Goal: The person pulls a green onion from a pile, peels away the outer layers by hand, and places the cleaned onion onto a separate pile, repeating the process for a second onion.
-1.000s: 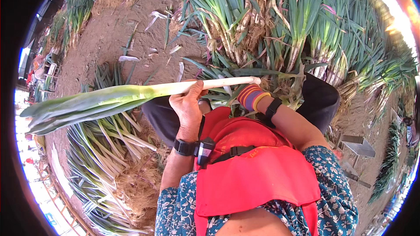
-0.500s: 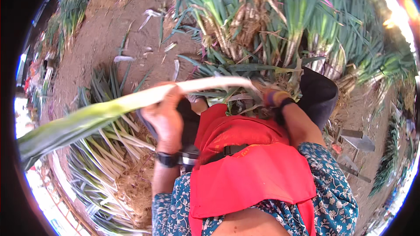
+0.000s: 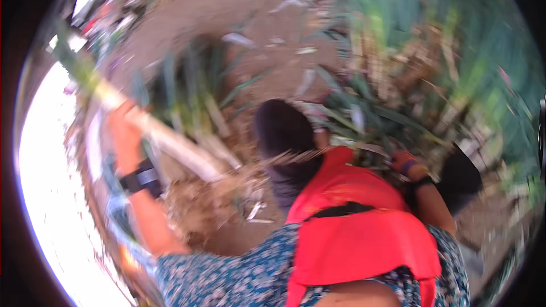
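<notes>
My left hand (image 3: 126, 133), out to the left, is wrapped round a long leek (image 3: 179, 153). The leek slants over a pile of other leeks, green top toward the far left. Its stringy roots trail toward my dark-trousered knee (image 3: 284, 142). My right hand (image 3: 408, 165) is low by my other knee, beside loose green leaves (image 3: 364, 113). Motion smears its fingers, so whether it holds anything cannot be made out.
Leeks (image 3: 199, 88) lie to the left, with a tangle of brownish roots (image 3: 196, 210) nearer me. Upright leek bundles (image 3: 392, 17) stand at the far right. Pale scraps (image 3: 239, 40) litter the brown soil (image 3: 227, 8). A red apron (image 3: 364, 244) covers my lap.
My left hand has swung out left with the leek, whose root end has left my right hand's side and now lies over the left pile. The whole view has turned left.
</notes>
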The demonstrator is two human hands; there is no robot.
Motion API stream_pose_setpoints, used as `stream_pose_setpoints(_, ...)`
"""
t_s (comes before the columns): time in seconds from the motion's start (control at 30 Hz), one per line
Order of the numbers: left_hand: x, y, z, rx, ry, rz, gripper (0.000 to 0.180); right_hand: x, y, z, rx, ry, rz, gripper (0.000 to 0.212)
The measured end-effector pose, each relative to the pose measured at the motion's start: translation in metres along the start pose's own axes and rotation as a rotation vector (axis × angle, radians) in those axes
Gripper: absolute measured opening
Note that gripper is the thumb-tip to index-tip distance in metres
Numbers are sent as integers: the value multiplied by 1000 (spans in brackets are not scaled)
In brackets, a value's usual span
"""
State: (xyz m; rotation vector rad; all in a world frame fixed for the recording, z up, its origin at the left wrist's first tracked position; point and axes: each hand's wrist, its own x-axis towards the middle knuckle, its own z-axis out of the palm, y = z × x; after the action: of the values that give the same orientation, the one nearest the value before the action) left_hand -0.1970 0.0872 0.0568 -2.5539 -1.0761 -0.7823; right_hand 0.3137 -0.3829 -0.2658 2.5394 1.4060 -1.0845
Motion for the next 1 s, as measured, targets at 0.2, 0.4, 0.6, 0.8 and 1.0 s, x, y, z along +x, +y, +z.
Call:
stream_pose_setpoints(0.2, -86, -271, -29, -1341, -252, -1218, 52, 38, -23, -9, 154, 256, -173, 29)
stream_pose_setpoints(0.4, 42, 119, 132, -1097, -480, -734, 32, 30, 44, -68, 251, 896, 406, 34)
stream_pose_setpoints(0.6, 107, 401, 138, -1325, -868, -320, 23, 68, 160, -90, 807, 1312, 690, 55)
stream_pose_setpoints(0.8, 88, 505, 172, -1381, -1266, -250, 27, 109, 223, -83, 485, 774, 750, 53)
stream_pose_setpoints(1.0, 54, 524, 205, -1408, -1323, -262, 32, 68, 151, -83, 761, 1038, 403, 50)
